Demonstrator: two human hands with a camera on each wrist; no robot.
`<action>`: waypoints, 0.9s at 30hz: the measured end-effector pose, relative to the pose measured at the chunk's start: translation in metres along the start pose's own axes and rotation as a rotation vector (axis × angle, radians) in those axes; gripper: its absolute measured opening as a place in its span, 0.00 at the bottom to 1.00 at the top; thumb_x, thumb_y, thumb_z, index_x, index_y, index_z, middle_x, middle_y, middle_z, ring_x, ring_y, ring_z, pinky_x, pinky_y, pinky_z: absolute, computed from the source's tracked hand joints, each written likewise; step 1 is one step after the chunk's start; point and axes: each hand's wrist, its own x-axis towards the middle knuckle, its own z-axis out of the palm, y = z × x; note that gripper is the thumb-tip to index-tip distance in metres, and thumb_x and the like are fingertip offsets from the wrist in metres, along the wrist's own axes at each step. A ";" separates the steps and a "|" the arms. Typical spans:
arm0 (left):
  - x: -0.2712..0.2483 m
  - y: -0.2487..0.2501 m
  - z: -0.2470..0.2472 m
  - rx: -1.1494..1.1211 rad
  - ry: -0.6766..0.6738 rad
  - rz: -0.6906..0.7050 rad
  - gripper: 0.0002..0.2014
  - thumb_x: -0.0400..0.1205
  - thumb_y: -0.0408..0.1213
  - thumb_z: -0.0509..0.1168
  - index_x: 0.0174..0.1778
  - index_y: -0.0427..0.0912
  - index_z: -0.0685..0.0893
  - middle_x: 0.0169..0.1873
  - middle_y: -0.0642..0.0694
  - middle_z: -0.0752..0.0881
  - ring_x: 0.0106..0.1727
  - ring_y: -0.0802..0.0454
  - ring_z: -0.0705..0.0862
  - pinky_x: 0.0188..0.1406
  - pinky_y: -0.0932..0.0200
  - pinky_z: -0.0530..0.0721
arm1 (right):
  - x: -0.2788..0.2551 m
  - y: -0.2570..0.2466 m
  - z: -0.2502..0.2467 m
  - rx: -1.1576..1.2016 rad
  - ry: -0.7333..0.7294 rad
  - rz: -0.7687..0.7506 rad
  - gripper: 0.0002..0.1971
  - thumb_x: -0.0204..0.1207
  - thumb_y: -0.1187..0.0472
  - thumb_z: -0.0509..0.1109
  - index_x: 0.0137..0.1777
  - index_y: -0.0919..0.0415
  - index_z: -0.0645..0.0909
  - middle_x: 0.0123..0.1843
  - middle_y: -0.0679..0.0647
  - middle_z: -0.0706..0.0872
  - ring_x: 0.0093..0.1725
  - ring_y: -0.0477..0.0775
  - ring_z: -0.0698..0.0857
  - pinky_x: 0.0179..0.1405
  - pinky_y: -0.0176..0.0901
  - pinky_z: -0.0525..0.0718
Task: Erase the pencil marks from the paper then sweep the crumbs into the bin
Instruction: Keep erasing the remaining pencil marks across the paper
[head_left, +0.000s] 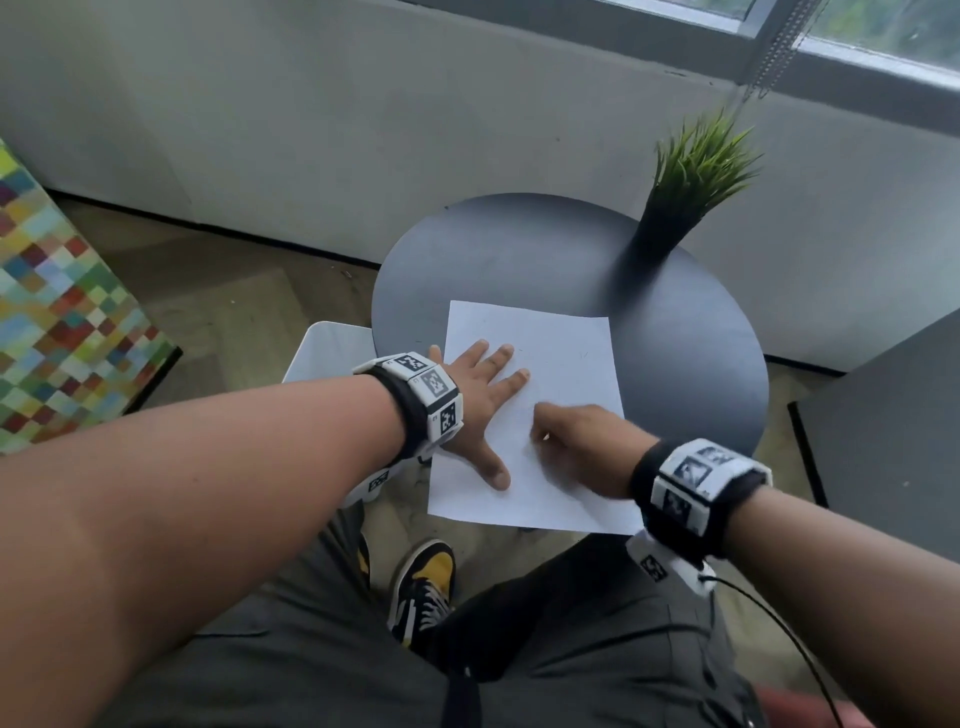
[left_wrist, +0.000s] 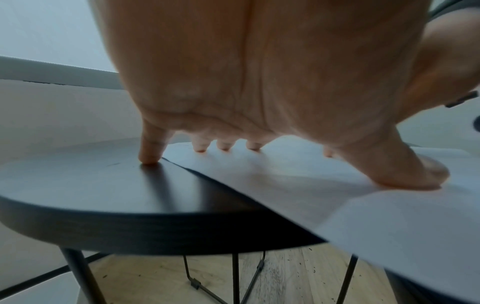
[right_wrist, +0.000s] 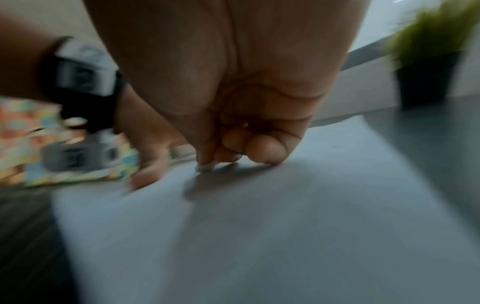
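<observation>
A white sheet of paper (head_left: 563, 338) lies on the round dark table (head_left: 685, 332), its near edge overhanging the rim. Only faint pencil marks (head_left: 583, 355) show near its middle. My left hand (head_left: 488, 410) presses flat on the sheet's left side with fingers spread; in the left wrist view the little finger (left_wrist: 149, 156) touches the bare table (left_wrist: 91, 191) beside the paper (left_wrist: 298, 176). My right hand (head_left: 550, 431) is curled on the paper (right_wrist: 259, 226) and pinches a small pale eraser (right_wrist: 205, 167) against it; the right wrist view is blurred.
A white bin (head_left: 330, 348) stands on the floor at the table's left edge, under my left wrist. A potted green plant (head_left: 675, 218) stands at the table's far right. A grey cabinet (head_left: 893, 426) is to the right, a colourful checked seat (head_left: 57, 322) to the left.
</observation>
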 end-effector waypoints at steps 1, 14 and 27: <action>0.000 0.000 0.000 -0.001 0.003 0.001 0.69 0.57 0.82 0.65 0.85 0.58 0.33 0.85 0.51 0.30 0.86 0.44 0.32 0.79 0.24 0.47 | 0.005 0.016 -0.005 0.025 0.048 0.115 0.05 0.78 0.57 0.63 0.50 0.56 0.75 0.48 0.57 0.84 0.45 0.60 0.80 0.44 0.48 0.80; -0.008 -0.020 0.009 -0.181 0.197 -0.059 0.55 0.71 0.78 0.57 0.87 0.55 0.43 0.85 0.50 0.32 0.86 0.49 0.33 0.83 0.32 0.44 | -0.005 0.007 -0.018 1.277 0.175 0.240 0.07 0.75 0.67 0.75 0.46 0.65 0.78 0.36 0.60 0.83 0.32 0.56 0.82 0.40 0.51 0.85; -0.010 -0.031 0.030 -0.176 0.110 -0.085 0.58 0.67 0.82 0.54 0.85 0.57 0.34 0.84 0.55 0.29 0.84 0.49 0.28 0.81 0.31 0.35 | 0.053 0.075 -0.038 1.595 0.660 0.609 0.08 0.81 0.74 0.62 0.54 0.64 0.77 0.36 0.59 0.81 0.34 0.55 0.85 0.32 0.45 0.89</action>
